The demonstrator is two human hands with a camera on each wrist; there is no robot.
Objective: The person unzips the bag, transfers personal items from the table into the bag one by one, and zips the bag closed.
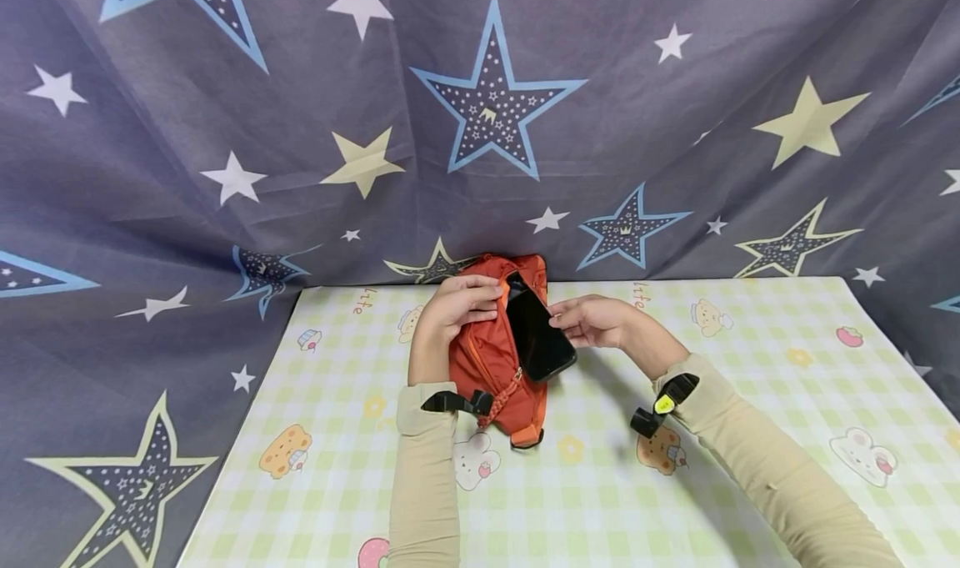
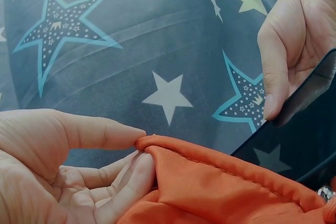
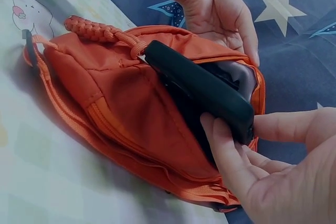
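Observation:
An orange-red waist bag (image 1: 480,351) lies at the back of the table with its zipped mouth gaping. My left hand (image 1: 459,305) pinches the edge of that opening between thumb and fingers, seen closely in the left wrist view. A black smartphone (image 1: 536,330) sits slanted in the mouth, partly inside the bag. My right hand (image 1: 592,322) pinches the phone by its outer edge, thumb and fingers on either side in the right wrist view. A braided orange zipper pull (image 3: 94,29) hangs near the phone's corner. Inside the pocket a greyish lining (image 3: 239,74) shows.
The table is covered by a green-and-white checked cloth (image 1: 337,485) with cartoon prints. Right behind the bag hangs a dark grey-blue curtain (image 1: 300,101) with stars, meeting the table's back edge. A strap end with a black buckle (image 1: 527,440) lies toward the front.

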